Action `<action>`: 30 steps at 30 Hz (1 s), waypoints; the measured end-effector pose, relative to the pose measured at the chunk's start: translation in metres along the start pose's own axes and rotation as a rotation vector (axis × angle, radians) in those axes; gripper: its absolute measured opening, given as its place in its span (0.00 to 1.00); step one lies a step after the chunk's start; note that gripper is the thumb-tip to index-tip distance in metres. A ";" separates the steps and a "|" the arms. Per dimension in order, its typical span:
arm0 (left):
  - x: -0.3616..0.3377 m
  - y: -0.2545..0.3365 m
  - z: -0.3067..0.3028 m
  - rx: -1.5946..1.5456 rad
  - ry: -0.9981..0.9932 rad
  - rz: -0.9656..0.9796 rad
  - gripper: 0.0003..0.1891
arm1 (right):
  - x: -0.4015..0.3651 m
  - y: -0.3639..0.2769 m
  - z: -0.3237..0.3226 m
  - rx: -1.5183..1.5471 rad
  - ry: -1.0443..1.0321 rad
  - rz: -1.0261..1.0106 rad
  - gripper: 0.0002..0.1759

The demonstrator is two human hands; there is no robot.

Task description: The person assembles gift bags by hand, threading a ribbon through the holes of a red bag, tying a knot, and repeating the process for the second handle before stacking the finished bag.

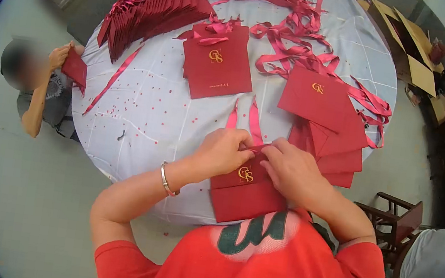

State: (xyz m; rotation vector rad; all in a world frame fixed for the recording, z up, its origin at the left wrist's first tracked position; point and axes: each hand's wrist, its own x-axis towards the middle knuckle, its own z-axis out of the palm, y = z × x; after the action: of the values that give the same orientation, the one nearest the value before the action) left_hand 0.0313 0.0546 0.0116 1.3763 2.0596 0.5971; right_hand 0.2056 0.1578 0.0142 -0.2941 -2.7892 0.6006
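Note:
Close to my body, a flat dark red paper bag [228, 180] with gold lettering lies on another plain red one [250, 203] at the table's near edge. A pink ribbon [255, 123] runs from its top edge, its two ends stretched out over the cloth. My left hand [223, 153] pinches the ribbon at the bag's top edge, fingers closed. From the other side my right hand [294, 171] closes its fingers on the same edge and ribbon. The exact grip of the fingertips is partly hidden.
Red bags [339, 149] fan out at my right. Beyond lie a ribboned pile [217, 71], a long row of bags [154, 17] and loose ribbons [297, 42]. Another person [44, 87] holds a red bag at the left. Cardboard boxes [409, 45] and a wooden chair [397, 218] stand right.

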 end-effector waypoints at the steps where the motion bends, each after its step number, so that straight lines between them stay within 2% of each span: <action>1: -0.001 -0.005 0.005 -0.020 0.059 0.061 0.10 | 0.004 0.000 -0.003 0.001 0.001 0.000 0.11; 3: -0.004 -0.014 0.013 -0.045 0.120 0.116 0.10 | 0.015 0.001 -0.007 -0.034 -0.016 -0.061 0.09; 5: -0.008 -0.020 0.019 0.140 0.237 0.288 0.10 | 0.030 0.005 -0.009 -0.019 -0.023 -0.061 0.07; 7: -0.017 -0.015 0.019 0.196 0.258 0.310 0.11 | 0.043 0.013 -0.005 -0.079 -0.064 -0.100 0.07; 9: -0.027 -0.009 0.023 0.248 0.277 0.333 0.12 | 0.052 0.019 -0.001 -0.003 -0.077 -0.078 0.07; 11: -0.041 -0.003 0.029 0.403 0.304 0.348 0.13 | 0.061 0.021 0.001 0.081 -0.211 -0.058 0.08; 12: -0.050 0.006 0.029 0.437 0.359 0.386 0.17 | 0.063 0.022 0.002 0.078 -0.221 -0.066 0.08; 15: -0.071 0.004 0.025 0.380 0.466 0.411 0.16 | 0.071 0.024 0.006 0.204 -0.260 -0.076 0.10; 17: -0.079 -0.009 0.019 0.380 0.641 0.387 0.14 | 0.077 0.026 0.011 0.210 -0.308 -0.079 0.11; 18: -0.086 -0.009 0.012 0.339 0.645 0.246 0.13 | 0.079 0.021 0.008 0.210 -0.310 -0.081 0.11; 20: -0.092 -0.021 0.007 0.226 0.639 0.177 0.12 | 0.084 0.008 0.000 0.237 -0.480 -0.044 0.13; 22: -0.093 -0.028 0.006 0.113 0.637 0.104 0.12 | 0.086 0.007 0.002 0.260 -0.498 -0.055 0.13; 24: -0.091 -0.031 0.004 0.152 0.643 0.239 0.10 | 0.088 0.007 0.000 0.280 -0.516 -0.069 0.13; 26: -0.089 -0.028 0.006 0.103 0.636 0.228 0.09 | 0.089 0.006 -0.005 0.480 -0.541 -0.043 0.13; 28: -0.087 -0.027 0.006 0.052 0.619 0.228 0.08 | 0.089 0.008 -0.001 0.527 -0.547 -0.033 0.13; 30: -0.086 -0.028 0.004 -0.200 0.500 0.064 0.07 | 0.089 0.009 -0.003 0.575 -0.550 -0.013 0.13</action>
State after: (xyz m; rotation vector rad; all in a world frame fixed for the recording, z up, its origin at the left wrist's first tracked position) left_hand 0.0406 -0.0354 0.0095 1.2688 2.2555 1.2437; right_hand 0.1238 0.1894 0.0325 0.0210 -2.9177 1.6400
